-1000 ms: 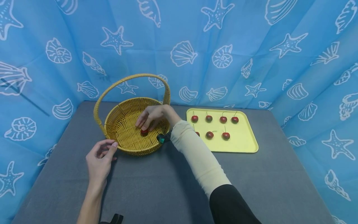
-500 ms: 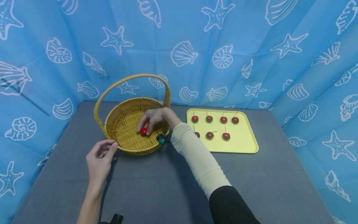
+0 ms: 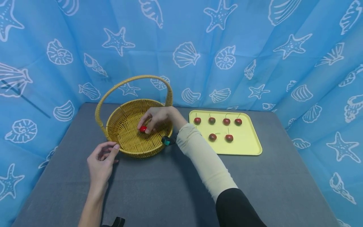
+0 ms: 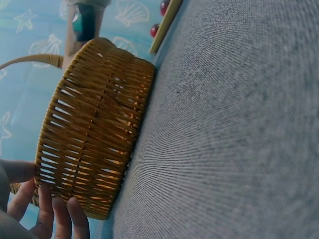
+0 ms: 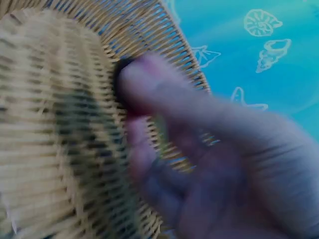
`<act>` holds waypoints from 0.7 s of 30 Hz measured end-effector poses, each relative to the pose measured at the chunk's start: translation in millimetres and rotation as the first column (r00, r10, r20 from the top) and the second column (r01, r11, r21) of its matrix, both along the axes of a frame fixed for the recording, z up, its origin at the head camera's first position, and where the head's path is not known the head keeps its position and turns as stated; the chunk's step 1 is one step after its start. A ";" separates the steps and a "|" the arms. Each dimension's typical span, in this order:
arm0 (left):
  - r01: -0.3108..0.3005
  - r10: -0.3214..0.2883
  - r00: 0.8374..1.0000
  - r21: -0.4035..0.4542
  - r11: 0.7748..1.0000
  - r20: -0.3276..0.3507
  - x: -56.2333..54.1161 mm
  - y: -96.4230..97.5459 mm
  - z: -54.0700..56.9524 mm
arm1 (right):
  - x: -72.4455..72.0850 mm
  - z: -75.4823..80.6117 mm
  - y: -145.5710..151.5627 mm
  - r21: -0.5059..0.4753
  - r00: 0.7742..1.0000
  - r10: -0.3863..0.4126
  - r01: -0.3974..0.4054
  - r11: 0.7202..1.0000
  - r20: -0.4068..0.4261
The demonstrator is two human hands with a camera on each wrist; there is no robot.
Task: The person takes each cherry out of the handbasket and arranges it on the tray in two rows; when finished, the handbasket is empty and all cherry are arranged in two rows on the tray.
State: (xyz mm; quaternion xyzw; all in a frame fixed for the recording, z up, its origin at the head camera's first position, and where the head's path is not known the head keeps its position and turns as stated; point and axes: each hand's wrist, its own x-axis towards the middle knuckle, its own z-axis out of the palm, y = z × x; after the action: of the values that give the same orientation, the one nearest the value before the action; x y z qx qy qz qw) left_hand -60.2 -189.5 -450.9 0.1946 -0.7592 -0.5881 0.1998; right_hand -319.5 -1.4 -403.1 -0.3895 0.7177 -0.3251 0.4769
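A yellow wicker basket [image 3: 124, 151] with a tall arched handle stands at the back left of the table. Inside it, my right hand [image 3: 158, 116] pinches a red cherry [image 3: 143, 129] between thumb and fingers, over the woven floor. The right wrist view is blurred, but the dark cherry [image 5: 121, 74] shows at the thumb tip. My left hand [image 3: 101, 159] pinches the basket's near-left rim. Seen from the left wrist, the thumb lies at the rim and the other fingers [image 4: 60, 214] are against the woven outer wall.
To the right of the basket lies a pale yellow tray [image 3: 244, 148] with several stemmed cherries [image 3: 226, 121] in rows. A blue curtain [image 3: 198, 75] with shells and starfish closes off the back and sides. Grey cloth [image 3: 158, 195] covers the table.
Within the basket, my right hand has shifted the cherry slightly left. The forearm has moved slightly right, and its sleeve now hides the tray's nearest cherry. My left hand stays at the rim.
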 end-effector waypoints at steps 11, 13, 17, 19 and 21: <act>-0.001 0.001 1.000 -0.002 1.000 -0.001 1.5 1.3 -0.3 | 8.3 38.3 22.5 -0.124 0.999 -0.053 0.054 0.991 0.012; -0.003 0.003 1.000 0.000 1.000 -0.003 1.6 1.6 -0.2 | 10.4 44.3 29.9 -0.143 0.999 -0.043 0.042 0.989 -0.003; -0.004 0.004 1.000 0.003 1.000 -0.008 1.7 2.0 0.0 | 13.8 57.2 49.3 -0.148 0.999 -0.032 0.026 0.989 -0.034; -0.003 0.003 1.000 0.002 1.000 -0.009 1.6 2.1 0.2 | 15.1 63.3 60.7 -0.149 0.998 -0.028 0.020 0.989 -0.051; -0.004 0.004 1.000 -0.003 1.000 -0.006 1.5 2.5 1.0 | 16.3 68.8 72.8 -0.151 0.998 -0.028 0.018 0.988 -0.063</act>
State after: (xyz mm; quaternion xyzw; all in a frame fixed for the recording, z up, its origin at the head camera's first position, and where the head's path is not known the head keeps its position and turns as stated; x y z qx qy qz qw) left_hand -58.7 -187.1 -450.0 0.1943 -0.7590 -0.5872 0.2035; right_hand -303.1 71.4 -334.4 -0.4263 0.7107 -0.3708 0.4191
